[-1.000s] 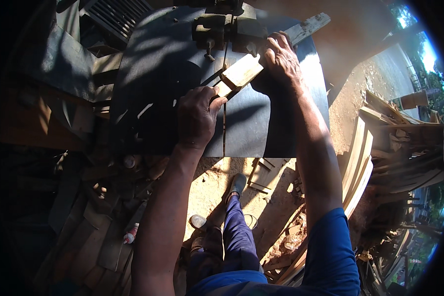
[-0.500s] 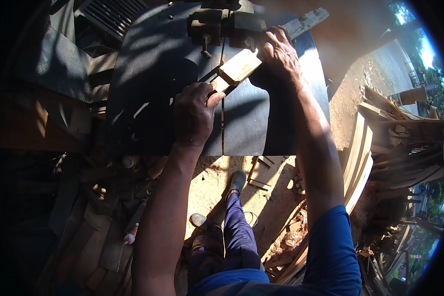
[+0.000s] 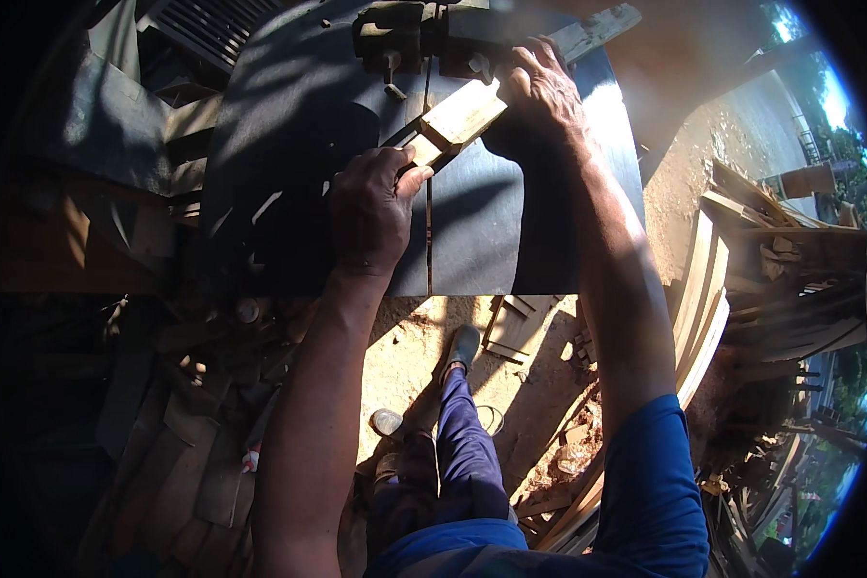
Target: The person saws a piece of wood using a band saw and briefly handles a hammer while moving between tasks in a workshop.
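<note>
A pale wooden block [image 3: 463, 113] with a stepped near end lies slantwise over the slot of a dark, flat machine table [image 3: 303, 106]. My left hand [image 3: 374, 204] pinches its narrower near end between thumb and fingers. Beyond the block's far end, my right hand [image 3: 546, 91] is closed, fingers bent over the near part of a weathered plank [image 3: 599, 33]. This plank runs out to the far right, in line with the block. Whether the two are one piece is hidden by my right hand and its shadow.
Dark blocks with screw handles [image 3: 391, 39] stand at the table's far edge, above the slot. Stacked long boards [image 3: 698, 299] lie to the right, and offcuts [image 3: 178, 424] are heaped at the lower left. A slatted wooden piece [image 3: 520, 326] rests on the ground near my foot.
The whole view has shifted slightly, so the table and hands appear a little higher and further left. Both hands keep their holds, with little visible movement of the wood against the table.
</note>
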Tool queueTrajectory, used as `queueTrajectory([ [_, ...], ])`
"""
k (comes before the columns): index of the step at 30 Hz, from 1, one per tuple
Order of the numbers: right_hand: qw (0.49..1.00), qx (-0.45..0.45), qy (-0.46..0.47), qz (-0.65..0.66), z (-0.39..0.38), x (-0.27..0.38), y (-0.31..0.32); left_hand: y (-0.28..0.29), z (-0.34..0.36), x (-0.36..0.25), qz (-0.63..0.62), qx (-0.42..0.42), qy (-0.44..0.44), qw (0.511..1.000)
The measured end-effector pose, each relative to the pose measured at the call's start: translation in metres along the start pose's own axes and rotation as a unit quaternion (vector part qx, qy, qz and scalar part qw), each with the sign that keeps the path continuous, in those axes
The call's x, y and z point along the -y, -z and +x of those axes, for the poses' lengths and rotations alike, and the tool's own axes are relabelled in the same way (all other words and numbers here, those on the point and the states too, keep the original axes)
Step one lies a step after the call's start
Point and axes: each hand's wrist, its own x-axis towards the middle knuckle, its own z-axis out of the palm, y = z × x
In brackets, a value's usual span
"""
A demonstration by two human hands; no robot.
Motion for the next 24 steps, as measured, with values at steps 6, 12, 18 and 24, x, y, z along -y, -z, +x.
queueTrajectory([
  [6, 0.999, -0.002, 0.028, -0.034, -0.0014, 0.0004, 0.0008, 0.0009, -0.0004, 0.0021, 0.010, -0.004, -0.001, 1.000],
  [12, 1.000, 0.007, 0.011, -0.014, -0.0002, -0.0034, -0.0022, -0.0023, 0.0008, 0.0011, -0.008, -0.020, -0.012, 1.000],
  [18, 1.000, 0.022, 0.005, -0.019, -0.0012, -0.0009, -0.0018, 0.0000, -0.0001, 0.0032, 0.006, -0.003, 0.002, 1.000],
  [24, 1.000, 0.007, 0.011, -0.011, -0.0001, -0.0007, 0.0034, -0.0015, 0.0004, 0.0001, -0.002, -0.004, 0.002, 1.000],
])
